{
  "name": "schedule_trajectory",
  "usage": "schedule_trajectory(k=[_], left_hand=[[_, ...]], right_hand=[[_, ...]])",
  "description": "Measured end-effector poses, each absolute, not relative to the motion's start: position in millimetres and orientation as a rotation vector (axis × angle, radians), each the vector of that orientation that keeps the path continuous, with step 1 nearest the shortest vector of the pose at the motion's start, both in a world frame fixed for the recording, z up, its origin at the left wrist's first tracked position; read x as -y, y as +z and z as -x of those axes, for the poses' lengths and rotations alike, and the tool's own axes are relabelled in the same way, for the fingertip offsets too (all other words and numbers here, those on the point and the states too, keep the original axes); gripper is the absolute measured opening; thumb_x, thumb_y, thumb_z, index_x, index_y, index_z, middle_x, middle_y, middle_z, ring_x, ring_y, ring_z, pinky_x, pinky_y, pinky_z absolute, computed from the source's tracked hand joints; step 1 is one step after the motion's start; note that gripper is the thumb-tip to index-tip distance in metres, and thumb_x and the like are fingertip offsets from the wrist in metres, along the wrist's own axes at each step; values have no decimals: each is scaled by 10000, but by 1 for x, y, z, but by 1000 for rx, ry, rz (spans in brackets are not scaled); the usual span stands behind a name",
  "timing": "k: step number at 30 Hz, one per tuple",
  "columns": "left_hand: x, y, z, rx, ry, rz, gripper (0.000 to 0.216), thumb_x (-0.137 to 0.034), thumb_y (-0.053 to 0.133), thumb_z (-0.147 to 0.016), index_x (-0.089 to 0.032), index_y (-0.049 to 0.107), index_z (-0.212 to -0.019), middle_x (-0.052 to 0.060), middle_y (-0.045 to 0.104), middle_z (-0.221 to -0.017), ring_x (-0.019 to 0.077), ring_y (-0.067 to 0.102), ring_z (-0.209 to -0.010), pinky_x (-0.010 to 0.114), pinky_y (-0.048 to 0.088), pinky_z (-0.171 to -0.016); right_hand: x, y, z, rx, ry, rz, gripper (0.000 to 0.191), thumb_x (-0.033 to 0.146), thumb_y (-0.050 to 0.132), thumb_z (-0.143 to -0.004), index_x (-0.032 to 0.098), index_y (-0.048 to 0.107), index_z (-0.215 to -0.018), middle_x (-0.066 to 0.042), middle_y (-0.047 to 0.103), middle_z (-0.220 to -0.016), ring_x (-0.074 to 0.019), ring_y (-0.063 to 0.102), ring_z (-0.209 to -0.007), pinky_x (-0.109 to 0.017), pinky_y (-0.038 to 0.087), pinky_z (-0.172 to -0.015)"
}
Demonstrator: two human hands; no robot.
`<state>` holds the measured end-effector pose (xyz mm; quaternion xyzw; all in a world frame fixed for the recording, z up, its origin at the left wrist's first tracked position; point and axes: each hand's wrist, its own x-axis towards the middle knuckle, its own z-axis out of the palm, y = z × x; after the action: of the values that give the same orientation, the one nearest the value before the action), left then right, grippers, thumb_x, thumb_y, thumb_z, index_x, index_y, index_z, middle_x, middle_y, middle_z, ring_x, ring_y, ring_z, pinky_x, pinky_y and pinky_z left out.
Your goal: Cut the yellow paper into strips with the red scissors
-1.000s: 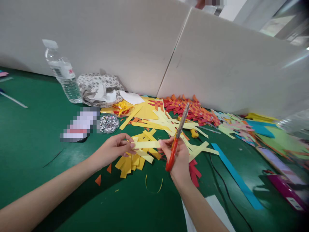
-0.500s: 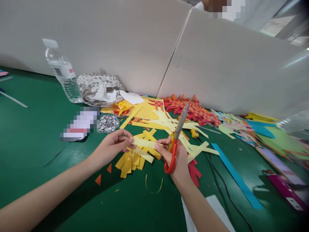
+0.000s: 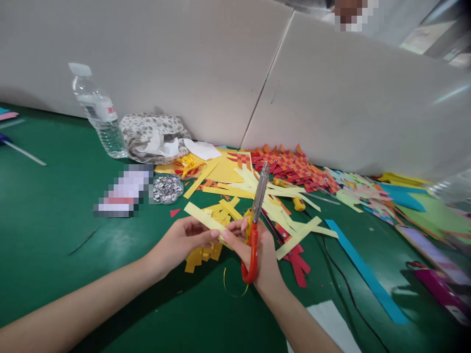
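Observation:
A pale yellow paper strip [image 3: 201, 215] slants up to the left between my hands. My left hand [image 3: 184, 242] pinches it near its lower end, thumb on top. My right hand [image 3: 257, 250] touches the same end with thumb and fingertips, meeting the left thumb. Hooked in that right hand are scissors [image 3: 260, 193] with red and yellow handles, their blades together and pointing up and away. Beneath my hands lies a pile of short deeper-yellow paper strips [image 3: 204, 257], partly covered. Longer pale strips [image 3: 300, 235] spread just beyond my right hand.
Behind are woven red-orange paper fish [image 3: 283, 164], a water bottle [image 3: 101, 117], a patterned tissue pouch [image 3: 154, 132] and a bag of googly eyes [image 3: 167, 189]. To the right lie a blue strip [image 3: 364, 269], a black cord [image 3: 344, 284] and a purple object [image 3: 437, 289].
My hands have come together, my right hand moving left with the scissors. The pale strip has swung from level between both hands to slanting, its free end now up and left.

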<state>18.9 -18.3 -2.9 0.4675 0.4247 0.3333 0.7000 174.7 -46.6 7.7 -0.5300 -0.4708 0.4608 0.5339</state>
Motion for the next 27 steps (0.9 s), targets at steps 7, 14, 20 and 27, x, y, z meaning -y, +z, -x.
schedule_trajectory(k=[7, 14, 20, 27], left_hand=[[6, 2, -8, -1017, 953, -1118, 208, -343, 714, -684, -162, 667, -773, 13, 711, -715, 138, 651, -689, 232, 515, -666], [-6, 3, 4, -983, 1036, -1421, 172, -312, 710, -684, -173, 683, -781, 26, 720, -778, 166, 650, -744, 262, 521, -689], [-6, 7, 6, -881, 1025, -1407, 119, -280, 696, -682, -180, 670, -743, 24, 712, -784, 174, 649, -766, 278, 526, -715], [-8, 4, 7, -895, 968, -1353, 172, -268, 697, -666, -175, 670, -809, 30, 696, -743, 180, 646, -721, 305, 531, -708]], right_hand=[[48, 7, -186, 1468, 728, 1615, 309, 327, 690, -637, 221, 447, -794, 36, 540, -688, -102, 475, -523, -239, 420, -498], [44, 11, -195, 1955, 320, 1695, 301, 382, 622, -673, 216, 441, -847, -24, 544, -826, -170, 538, -687, -265, 406, -560], [44, 11, -195, 2101, 299, 1659, 329, 398, 622, -679, 215, 431, -874, -29, 530, -821, -183, 532, -690, -272, 392, -553], [45, 12, -195, 2134, 310, 1670, 334, 398, 618, -684, 216, 414, -875, -24, 521, -830, -184, 523, -697, -274, 374, -549]])
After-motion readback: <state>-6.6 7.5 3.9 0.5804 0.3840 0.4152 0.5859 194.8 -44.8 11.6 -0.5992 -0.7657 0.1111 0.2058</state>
